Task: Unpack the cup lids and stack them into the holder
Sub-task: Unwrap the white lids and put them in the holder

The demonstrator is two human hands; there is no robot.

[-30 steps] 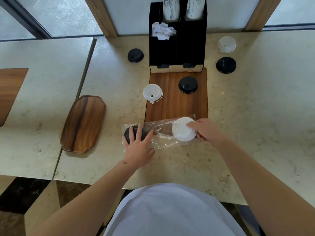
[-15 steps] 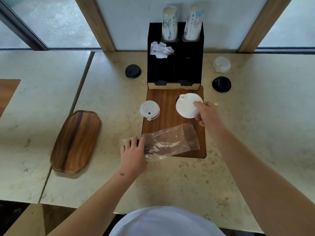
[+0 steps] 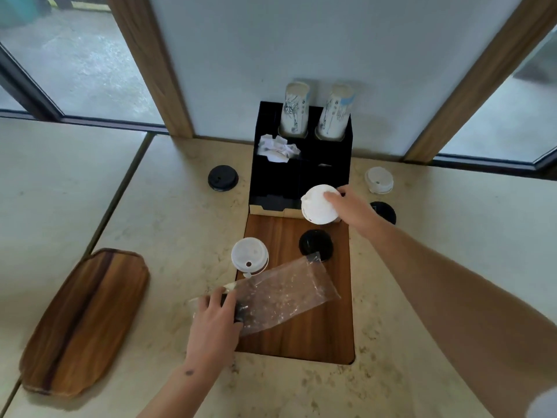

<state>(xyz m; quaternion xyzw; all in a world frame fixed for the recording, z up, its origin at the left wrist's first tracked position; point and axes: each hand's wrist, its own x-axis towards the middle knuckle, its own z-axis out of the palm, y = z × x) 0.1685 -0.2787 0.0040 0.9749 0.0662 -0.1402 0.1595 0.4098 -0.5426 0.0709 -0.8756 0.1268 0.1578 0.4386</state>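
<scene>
Right hand [image 3: 354,206] grips a white lid [image 3: 318,205] by its right rim, fingers curled over the top; lid held tilted at the front lower right of the black holder [image 3: 280,182], just over its pale base lip. Cannot tell whether lid touches the holder.

Left hand [image 3: 215,319] rests on the near-left end of a clear plastic bag [image 3: 283,295], fingers bent over it, pinning it down; a dark lid shows in the bag just under the fingertips. Bag lies slantwise across the wooden inlay [image 3: 316,336] set in the tabletop [image 3: 168,224].

Loose lids: white one [image 3: 249,256] at the inlay's left edge; black one [image 3: 316,245] on the inlay, touching the bag's far corner; black one [image 3: 223,178] left of the holder; white one [image 3: 379,180] toward the tabletop's far right.

Holder stands at the tabletop's far edge, with two paper cup stacks [image 3: 315,111] and crumpled paper [image 3: 278,147] in its top.

Wooden tray [image 3: 84,321] near the left edge.
</scene>
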